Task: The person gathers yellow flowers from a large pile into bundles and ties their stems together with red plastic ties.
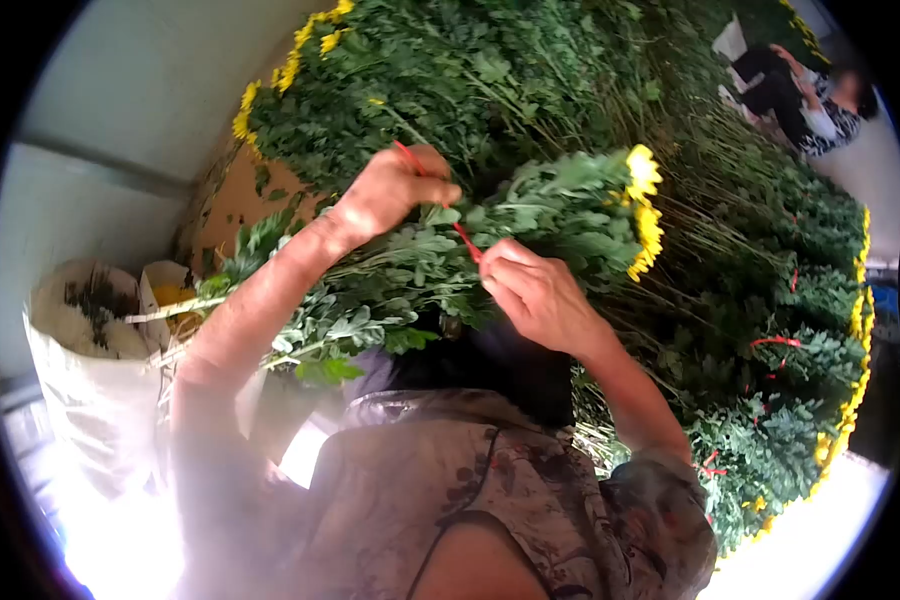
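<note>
A bunch of yellow chrysanthemums (560,205) lies across my lap, its blooms at the right and its cut stems toward the left. A thin red tie (462,236) runs over the leafy stems between my two hands. My left hand (398,188) pinches the tie on the upper side of the bunch, and a red end sticks out above the fingers. Closed on the tie's lower part, my right hand (535,292) is close to the bunch's near side. Leaves hide whether the tie goes fully around the stems.
A large heap of chrysanthemums (490,75) fills the far side. Tied bunches with red ties (776,341) are stacked at the right. At left stands a white sack (90,370) holding plant scraps. Another person (798,98) sits at the upper right.
</note>
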Demonstrator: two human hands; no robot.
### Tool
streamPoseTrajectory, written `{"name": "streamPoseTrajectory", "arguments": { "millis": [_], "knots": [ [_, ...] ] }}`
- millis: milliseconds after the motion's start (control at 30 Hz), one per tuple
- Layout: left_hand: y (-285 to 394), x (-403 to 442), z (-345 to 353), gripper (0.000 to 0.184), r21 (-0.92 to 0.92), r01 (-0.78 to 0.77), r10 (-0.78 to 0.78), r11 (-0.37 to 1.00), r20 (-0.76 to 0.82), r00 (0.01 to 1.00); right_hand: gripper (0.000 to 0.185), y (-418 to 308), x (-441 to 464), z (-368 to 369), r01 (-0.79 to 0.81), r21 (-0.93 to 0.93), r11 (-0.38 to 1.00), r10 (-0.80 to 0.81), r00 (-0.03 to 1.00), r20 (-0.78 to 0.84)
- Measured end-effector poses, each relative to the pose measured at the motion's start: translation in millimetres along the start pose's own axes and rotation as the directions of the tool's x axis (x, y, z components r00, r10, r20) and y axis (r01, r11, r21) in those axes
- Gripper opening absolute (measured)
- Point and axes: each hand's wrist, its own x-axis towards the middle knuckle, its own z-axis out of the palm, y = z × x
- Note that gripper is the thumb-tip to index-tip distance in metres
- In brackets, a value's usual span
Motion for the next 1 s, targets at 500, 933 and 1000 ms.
{"name": "streamPoseTrajectory", "arguments": {
  "millis": [500, 933, 1000],
  "knots": [
    [-11.9, 6.1, 37.5, 0.039, -0.576, 0.173, -0.234, 0.799, -0.032, 0.972, 0.021, 10.6, -19.9, 17.5, -0.391, 0.712, 0.583, 0.455, 0.883, 0.113],
    [-12.1, -11.8, 42.5, 0.015, -0.115, -0.041, 0.046, 0.993, 0.042, 0.998, 0.012, 9.5, 39.1, 20.4, -0.011, 0.540, 0.841, 0.251, 0.893, -0.373],
    [-19.1, -13.4, 38.5, 0.015, -0.200, -0.011, 0.022, 0.980, 0.053, 0.998, 0.012, 6.3, 30.5, 15.9, -0.155, 0.515, 0.843, 0.345, 0.891, -0.296]
  ]
}}
